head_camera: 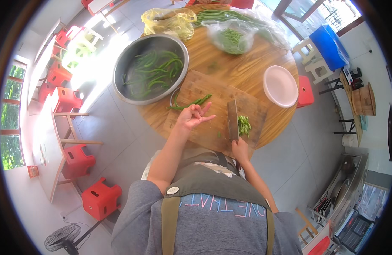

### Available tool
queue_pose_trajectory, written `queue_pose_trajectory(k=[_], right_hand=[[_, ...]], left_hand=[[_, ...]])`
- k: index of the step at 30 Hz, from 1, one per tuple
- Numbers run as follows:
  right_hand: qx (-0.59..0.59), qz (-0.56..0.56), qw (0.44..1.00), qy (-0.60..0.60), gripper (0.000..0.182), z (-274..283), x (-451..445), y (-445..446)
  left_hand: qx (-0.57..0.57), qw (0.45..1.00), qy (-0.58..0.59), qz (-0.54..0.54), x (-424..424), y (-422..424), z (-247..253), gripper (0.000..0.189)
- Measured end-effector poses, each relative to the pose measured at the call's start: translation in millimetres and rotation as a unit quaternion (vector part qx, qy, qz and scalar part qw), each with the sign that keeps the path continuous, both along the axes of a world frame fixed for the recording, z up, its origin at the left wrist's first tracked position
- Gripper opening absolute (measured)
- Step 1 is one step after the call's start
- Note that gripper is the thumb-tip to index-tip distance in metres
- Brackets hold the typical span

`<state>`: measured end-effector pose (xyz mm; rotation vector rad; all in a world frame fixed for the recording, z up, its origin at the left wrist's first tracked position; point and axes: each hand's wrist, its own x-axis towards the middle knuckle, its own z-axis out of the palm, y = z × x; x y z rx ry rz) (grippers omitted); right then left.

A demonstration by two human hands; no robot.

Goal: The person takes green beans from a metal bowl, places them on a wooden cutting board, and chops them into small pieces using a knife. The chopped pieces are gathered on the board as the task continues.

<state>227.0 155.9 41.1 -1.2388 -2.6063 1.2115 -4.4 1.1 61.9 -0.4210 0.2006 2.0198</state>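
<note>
My right hand [240, 149] grips the handle of a cleaver [233, 119], whose blade stands on edge on the wooden cutting board [204, 127]. Just right of the blade lies a small pile of sliced green peppers [244, 126]. My left hand [194, 117] is raised over the board with fingers spread and nothing in it. Several whole long green peppers [196, 102] lie beyond that hand, at the board's left side. A large metal basin [151, 98] at the far left holds more green peppers [157, 71] in what looks like water.
The board rests on a round wooden table [279, 118]. A pink plastic bowl [280, 86] stands at right. Behind are a yellow plastic bag [170, 24], a clear bag of cut green pieces [231, 38] and long green beans [218, 16]. Another person's hands [212, 1] show at the far edge.
</note>
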Motion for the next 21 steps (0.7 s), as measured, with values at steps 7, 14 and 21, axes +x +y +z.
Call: queue_pose_trajectory(k=[7, 14, 21], right_hand=[[0.018, 0.01, 1.0, 0.016, 0.02, 1, 1, -4], [-0.006, 0.191, 0.981, 0.03, 0.019, 22, 28, -14], [0.022, 0.21, 0.977, 0.023, 0.019, -8, 64, 5]], left_hand=[[-0.484, 0.813, 0.322, 0.032, 4, -1, -17, 0.017], [-0.654, 0.436, 0.606, -0.123, 7, -35, -57, 0.024], [-0.562, 0.333, 0.734, -0.186, 26, -37, -66, 0.014]])
